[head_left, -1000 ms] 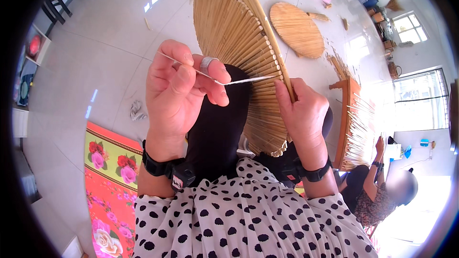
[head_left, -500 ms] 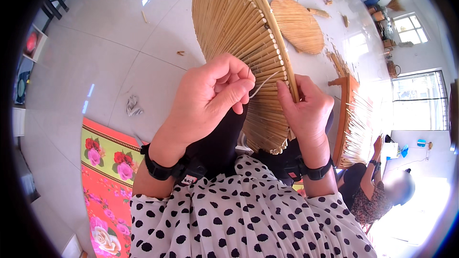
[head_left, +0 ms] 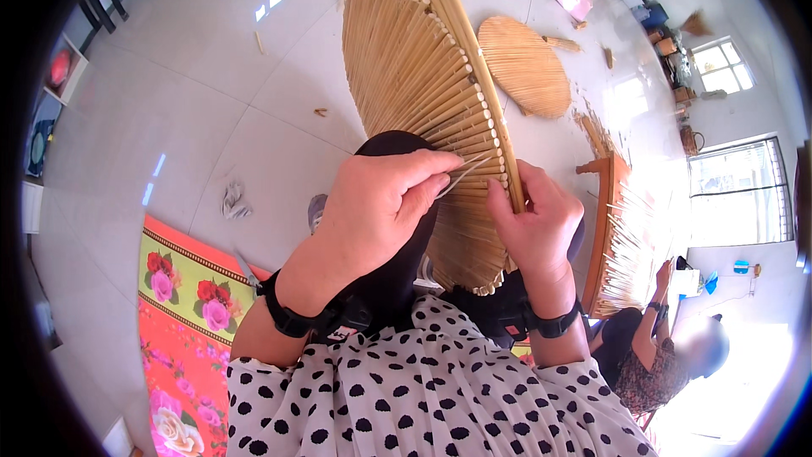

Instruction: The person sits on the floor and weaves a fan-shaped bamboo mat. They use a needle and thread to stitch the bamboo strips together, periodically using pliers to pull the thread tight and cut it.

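Note:
A round lid-like panel of straw-coloured stalks (head_left: 393,68) stands tilted across my lap, its cut stalk ends lined up along one edge. A longer stalk rim (head_left: 475,46) runs beside those ends. My left hand (head_left: 368,207) pinches a thin whitish cord (head_left: 475,166) between thumb and forefinger, close to the stalks. The cord stretches toward the rim; where its far end goes is too fine to make out. With thumb on the near side and fingers behind, my right hand (head_left: 540,218) grips the rim at its lower part.
Another oval stalk panel (head_left: 526,68) lies on the tiled floor beyond. A wooden bench (head_left: 605,220) with many thin stalks stands to the right, near a seated co-worker (head_left: 647,364). At left are a floral mat (head_left: 190,355) and a crumpled scrap (head_left: 235,200).
My left hand has lowered its fingers toward the rim and straightened them around the cord. The panel has dropped slightly in view, with my right hand still gripping the rim.

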Demonstrator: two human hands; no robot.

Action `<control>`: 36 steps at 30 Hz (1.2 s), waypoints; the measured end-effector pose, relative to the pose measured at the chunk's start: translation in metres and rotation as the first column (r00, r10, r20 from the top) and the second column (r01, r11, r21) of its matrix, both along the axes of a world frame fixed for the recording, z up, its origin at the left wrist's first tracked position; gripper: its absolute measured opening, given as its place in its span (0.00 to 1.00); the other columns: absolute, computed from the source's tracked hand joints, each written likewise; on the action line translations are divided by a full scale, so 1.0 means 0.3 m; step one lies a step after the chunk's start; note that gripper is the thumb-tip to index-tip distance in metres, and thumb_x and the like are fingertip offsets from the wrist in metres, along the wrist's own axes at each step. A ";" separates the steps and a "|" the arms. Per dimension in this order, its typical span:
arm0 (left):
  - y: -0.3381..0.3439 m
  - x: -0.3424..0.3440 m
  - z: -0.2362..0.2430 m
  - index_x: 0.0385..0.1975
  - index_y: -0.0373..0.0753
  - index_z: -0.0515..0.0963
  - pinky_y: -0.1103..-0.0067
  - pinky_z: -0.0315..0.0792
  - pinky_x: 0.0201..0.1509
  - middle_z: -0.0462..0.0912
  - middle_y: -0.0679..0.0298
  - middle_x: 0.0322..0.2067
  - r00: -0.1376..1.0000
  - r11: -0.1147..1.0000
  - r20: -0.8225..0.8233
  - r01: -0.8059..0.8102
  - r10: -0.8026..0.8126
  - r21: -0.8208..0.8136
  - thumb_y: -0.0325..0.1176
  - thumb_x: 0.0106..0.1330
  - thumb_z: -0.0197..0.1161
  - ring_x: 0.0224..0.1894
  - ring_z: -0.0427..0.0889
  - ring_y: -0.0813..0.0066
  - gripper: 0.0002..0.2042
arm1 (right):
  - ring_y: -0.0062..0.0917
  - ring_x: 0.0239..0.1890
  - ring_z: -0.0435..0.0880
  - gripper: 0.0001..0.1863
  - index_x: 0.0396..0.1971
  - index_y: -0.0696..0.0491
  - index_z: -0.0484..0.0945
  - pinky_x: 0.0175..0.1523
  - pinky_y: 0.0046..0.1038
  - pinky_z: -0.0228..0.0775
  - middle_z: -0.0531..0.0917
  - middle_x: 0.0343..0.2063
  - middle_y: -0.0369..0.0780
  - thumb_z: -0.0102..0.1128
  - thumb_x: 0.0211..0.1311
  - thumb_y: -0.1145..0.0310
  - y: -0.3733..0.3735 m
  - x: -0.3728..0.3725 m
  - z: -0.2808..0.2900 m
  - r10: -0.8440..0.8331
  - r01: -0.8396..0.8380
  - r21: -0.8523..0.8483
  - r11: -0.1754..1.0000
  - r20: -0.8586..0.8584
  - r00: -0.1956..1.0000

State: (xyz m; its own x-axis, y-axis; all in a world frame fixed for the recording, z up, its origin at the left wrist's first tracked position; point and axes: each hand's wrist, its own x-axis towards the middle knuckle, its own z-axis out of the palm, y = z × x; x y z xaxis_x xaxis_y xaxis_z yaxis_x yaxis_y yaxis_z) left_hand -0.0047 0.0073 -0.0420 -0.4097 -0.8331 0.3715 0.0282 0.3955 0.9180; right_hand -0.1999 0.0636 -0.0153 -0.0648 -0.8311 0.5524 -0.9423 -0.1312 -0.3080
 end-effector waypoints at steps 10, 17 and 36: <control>0.004 -0.006 -0.005 0.39 0.34 0.84 0.81 0.75 0.28 0.86 0.56 0.28 0.977 0.964 0.162 -0.097 0.140 -0.248 0.19 0.59 0.65 0.25 0.84 0.68 0.09 | 0.34 0.17 0.77 0.13 0.32 0.57 0.81 0.23 0.29 0.70 0.78 0.17 0.41 0.73 0.46 0.70 -0.006 0.004 -0.003 0.023 -0.024 -0.043 0.999 -0.030 0.999; 0.006 -0.016 -0.001 0.38 0.34 0.84 0.80 0.74 0.26 0.85 0.57 0.26 0.968 0.953 0.180 -0.121 0.176 -0.278 0.20 0.58 0.65 0.23 0.83 0.68 0.09 | 0.30 0.18 0.78 0.13 0.33 0.57 0.82 0.25 0.27 0.71 0.80 0.18 0.41 0.72 0.47 0.71 -0.003 0.007 0.003 0.002 -0.003 -0.010 1.000 -0.045 0.999; 0.008 -0.029 -0.006 0.35 0.38 0.83 0.74 0.72 0.24 0.82 0.60 0.23 0.965 0.947 0.174 -0.139 0.194 -0.289 0.23 0.57 0.64 0.22 0.81 0.64 0.07 | 0.31 0.16 0.77 0.12 0.32 0.57 0.81 0.23 0.28 0.70 0.79 0.16 0.40 0.72 0.47 0.70 -0.009 0.002 -0.008 0.011 -0.011 -0.031 0.999 0.003 1.000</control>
